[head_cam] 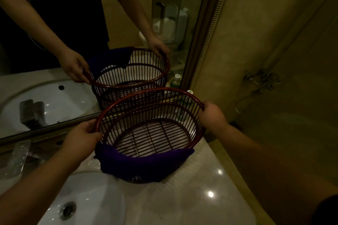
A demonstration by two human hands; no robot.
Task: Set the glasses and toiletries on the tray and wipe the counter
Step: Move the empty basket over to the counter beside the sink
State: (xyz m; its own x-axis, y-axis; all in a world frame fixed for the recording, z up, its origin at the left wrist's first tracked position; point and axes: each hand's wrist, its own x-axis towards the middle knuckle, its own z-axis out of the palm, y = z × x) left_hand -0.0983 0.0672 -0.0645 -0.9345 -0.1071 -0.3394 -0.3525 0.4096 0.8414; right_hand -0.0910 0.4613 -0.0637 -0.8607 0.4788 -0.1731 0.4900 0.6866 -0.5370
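Note:
A dark red slatted basket (117, 105) sits on the marble counter (182, 193), between the sink and the right wall. It holds nothing inside. A purple cloth (146, 164) hangs over its near rim. My left hand (86, 133) grips the rim on the left side. My right hand (212, 113) grips the rim on the right side. A clear bottle with a white cap (189, 97) stands behind the basket, seen through the slats. No glasses or tray are in view.
A white sink (87, 199) with a metal drain lies at the lower left. A chrome tap (20, 155) stands at the left. The wall mirror (102, 23) behind reflects the basket and a person's arms. A tiled wall closes the right side.

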